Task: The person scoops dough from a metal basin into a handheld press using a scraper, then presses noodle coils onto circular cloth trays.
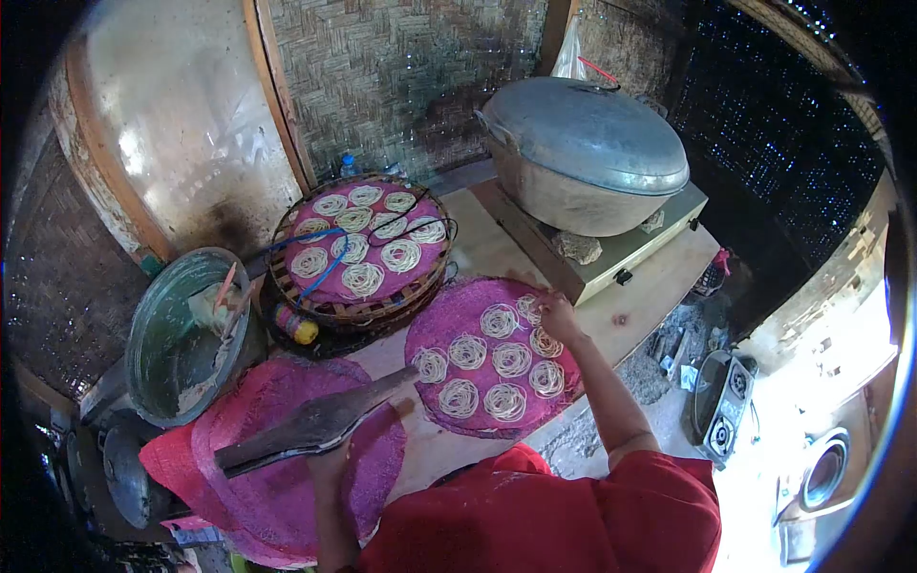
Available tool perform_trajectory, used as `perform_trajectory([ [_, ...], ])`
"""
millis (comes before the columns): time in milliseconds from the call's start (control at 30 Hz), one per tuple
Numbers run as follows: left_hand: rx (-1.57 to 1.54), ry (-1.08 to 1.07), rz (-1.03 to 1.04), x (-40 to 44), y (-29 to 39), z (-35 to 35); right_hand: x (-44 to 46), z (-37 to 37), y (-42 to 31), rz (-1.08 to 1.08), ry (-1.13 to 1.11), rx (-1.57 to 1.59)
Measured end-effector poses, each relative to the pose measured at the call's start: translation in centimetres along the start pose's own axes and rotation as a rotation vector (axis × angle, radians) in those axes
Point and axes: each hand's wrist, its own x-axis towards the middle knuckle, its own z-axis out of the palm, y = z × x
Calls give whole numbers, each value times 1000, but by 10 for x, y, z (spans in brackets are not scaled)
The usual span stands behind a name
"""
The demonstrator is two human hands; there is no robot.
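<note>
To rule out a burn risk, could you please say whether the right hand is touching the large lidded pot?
Apart. The head view shows the right hand by the noodle nests, with part of the stove visible between it and the pot.

Lidded metal pot (587, 158), woven wall (411, 81)

head | above table (659, 298) | facing forward, down | near, wide-angle

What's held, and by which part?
The left hand holds the dark wooden tool near its middle. Whether the right hand holds anything cannot be told.
</note>
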Motion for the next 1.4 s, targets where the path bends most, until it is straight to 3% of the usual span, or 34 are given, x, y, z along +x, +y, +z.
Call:
perform_trajectory([
  [100, -124, 10, -4, 2, -8, 15, -10, -7, -27, 106, 132, -219],
  [200, -133, 213, 329, 3, 1, 23, 0, 10, 1, 23, 107, -208],
  [300, -122, 92, 382, 4, 12, 15, -2, 3, -2, 88, 10, -195],
  [400, 157, 148, 503, 11, 1, 18, -3, 15, 3, 62, 137, -289],
  [500, -35, 167, 338, 15, -13, 20, -1, 12, 6, 25, 88, -312],
  [600, -116, -103, 39, 11, -9, 13, -1, 10, 4, 19, 80, -375],
  [700, 130, 172, 372, 12, -17, 21, -4, 9, 1, 39, 35, -348],
  [800, 163, 208, 512, 12, -17, 20, -4, 5, -3, 39, 96, -439],
  [900, 395, 355, 789, 11, -8, 18, -6, 2, -10, 60, 100, -399],
  [933, 205, 215, 533, 7, 0, 14, -6, 3, -9, 60, 101, -399],
  [1000, 17, 77, 276, 6, -3, 14, -7, 4, -11, -5, 120, -412],
  [1133, 80, 42, 278, 5, -10, 12, -11, -5, -29, 4, 163, -446],
  [1200, 188, 39, 312, 2, 1, 12, -16, -10, -48, -81, 190, -150],
  [1233, 266, 100, 477, 1, 5, 16, -21, -18, -69, -230, 120, 103],
  [1300, 348, 165, 633, -8, 22, 23, -54, -34, -145, -126, -268, 535],
  [1367, 81, -145, 413, -19, 60, 27, -79, -27, -189, -492, -345, 438],
  [1400, 82, -146, 410, -24, 74, 31, -85, -34, -210, -491, -347, 441],
])
